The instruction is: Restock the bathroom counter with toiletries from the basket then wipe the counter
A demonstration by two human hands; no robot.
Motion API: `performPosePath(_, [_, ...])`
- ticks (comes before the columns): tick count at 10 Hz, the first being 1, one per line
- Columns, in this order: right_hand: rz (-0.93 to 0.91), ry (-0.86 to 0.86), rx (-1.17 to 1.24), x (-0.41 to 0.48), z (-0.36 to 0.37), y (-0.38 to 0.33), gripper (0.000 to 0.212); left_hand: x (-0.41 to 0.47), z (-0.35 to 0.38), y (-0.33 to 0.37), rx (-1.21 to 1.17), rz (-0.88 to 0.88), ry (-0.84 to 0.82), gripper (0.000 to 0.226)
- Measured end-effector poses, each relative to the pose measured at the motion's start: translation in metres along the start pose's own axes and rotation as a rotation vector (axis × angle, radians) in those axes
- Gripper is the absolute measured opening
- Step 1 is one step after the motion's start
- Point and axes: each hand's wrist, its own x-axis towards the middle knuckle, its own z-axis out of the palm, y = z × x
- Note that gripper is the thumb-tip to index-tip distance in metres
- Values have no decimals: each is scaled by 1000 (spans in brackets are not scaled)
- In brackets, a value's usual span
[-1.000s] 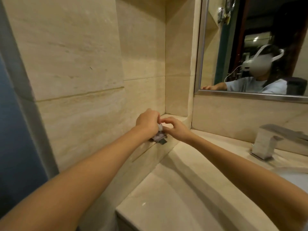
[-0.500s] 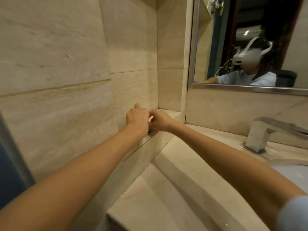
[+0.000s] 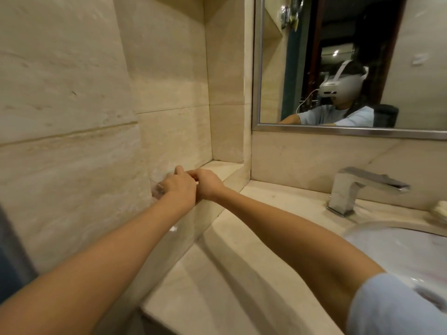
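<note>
**Head view: both hands meet at the ledge, item hidden**

Head view. The left hand (image 3: 180,187) and right hand (image 3: 209,184) touch knuckle to knuckle over the near end of the raised stone ledge (image 3: 225,170), close against the tiled wall (image 3: 169,131). Both show their backs to the camera with the fingers curled under. I cannot tell what either grip holds, or whether it holds anything.

No toiletry is visible. If one is being placed, it sits behind the hands on the ledge. A blurred translucent patch (image 3: 158,189) lies just left of the left wrist and may be clear wrapping, but this is not confirmed. The basket is out of frame.

The worktop (image 3: 217,274) runs below the ledge. The tap (image 3: 350,189) and basin (image 3: 399,250) stand well apart to the right, and the mirror (image 3: 338,68) hangs above them.

Judgement: restocking is under way and wiping has not begun.

Procedure note for this step:
- Seat the item flat on the ledge, back from its front edge, so it cannot slide to the worktop.
- Steady it with one hand while the other lets go.
- Lift both hands straight off, taking any loose wrapping with them.
</note>
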Motion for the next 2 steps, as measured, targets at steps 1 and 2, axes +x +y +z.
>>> performPosePath(1, [-5, -83, 39, -21, -20, 3, 51, -7, -8, 3, 105, 25, -31, 45])
performPosePath(2, [18, -30, 73, -51, -51, 12, 44, -23, -12, 18, -14, 139, 127, 40])
